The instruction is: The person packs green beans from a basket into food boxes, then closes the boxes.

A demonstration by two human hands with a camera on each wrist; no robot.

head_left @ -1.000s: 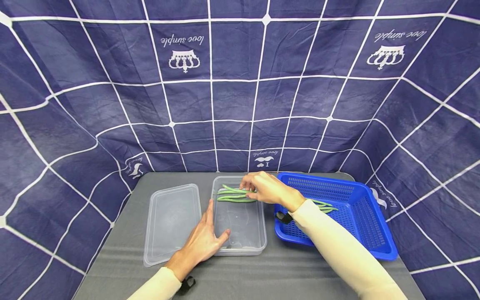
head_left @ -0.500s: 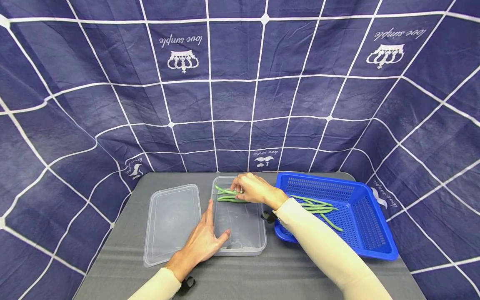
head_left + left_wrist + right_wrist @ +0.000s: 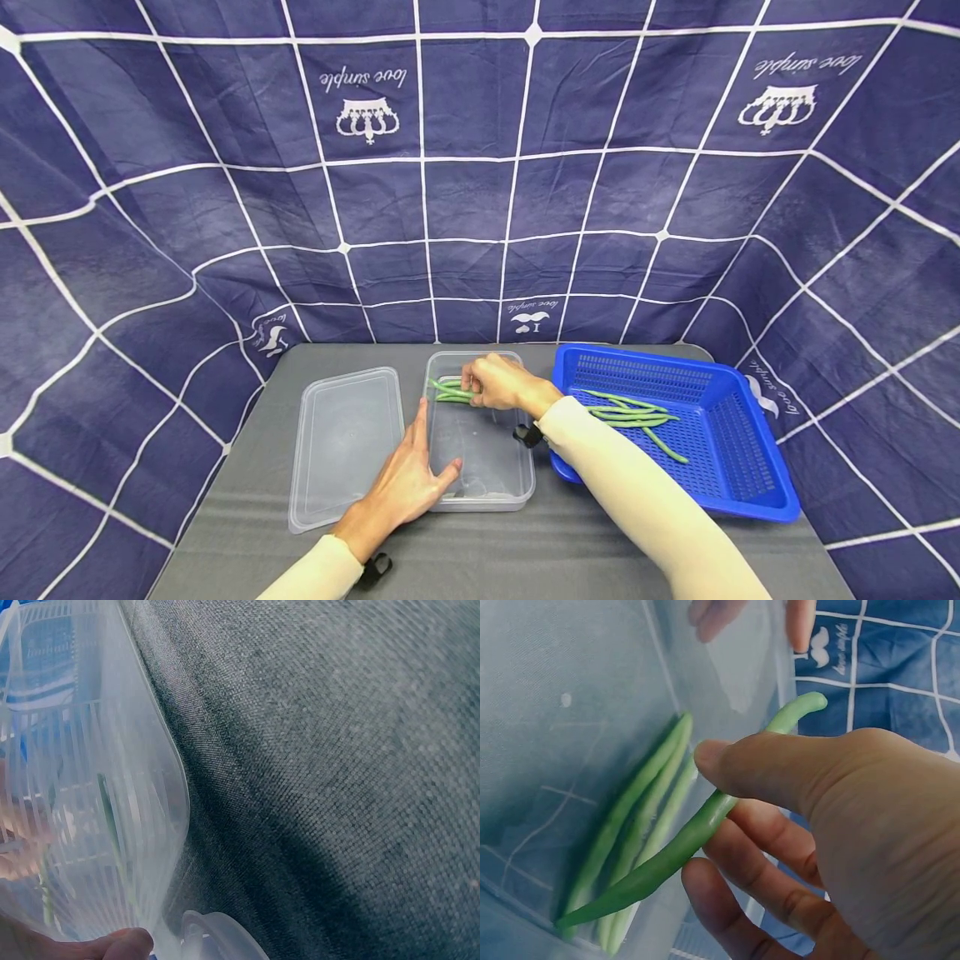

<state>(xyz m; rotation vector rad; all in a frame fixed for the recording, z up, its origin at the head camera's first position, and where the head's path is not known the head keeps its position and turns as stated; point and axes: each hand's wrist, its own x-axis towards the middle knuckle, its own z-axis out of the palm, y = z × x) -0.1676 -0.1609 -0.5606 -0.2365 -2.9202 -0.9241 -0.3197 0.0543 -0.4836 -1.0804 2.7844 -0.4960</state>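
Note:
My right hand (image 3: 501, 387) is over the far part of a clear plastic container (image 3: 483, 505). Between thumb and fingers it pinches a green bean (image 3: 649, 881), clearest in the right wrist view, held slantwise just above several other green beans (image 3: 621, 814) lying on the container's floor. Along the container's left side rests my left hand (image 3: 408, 479), fingers stretched out and thumb over the near left part. The left wrist view shows only its thumb (image 3: 124, 946) beside the clear wall, with blurred beans behind the plastic.
A clear flat lid (image 3: 348, 442) lies on the grey table left of the container. To the right stands a blue perforated basket (image 3: 738, 446) with several green beans (image 3: 630, 419) in it. A blue checked cloth (image 3: 472, 200) hangs behind and at both sides.
My right hand has shifted left and slightly toward me within the container, with the bean tilting down nearer the others. More beans in the basket show. The left hand stays put.

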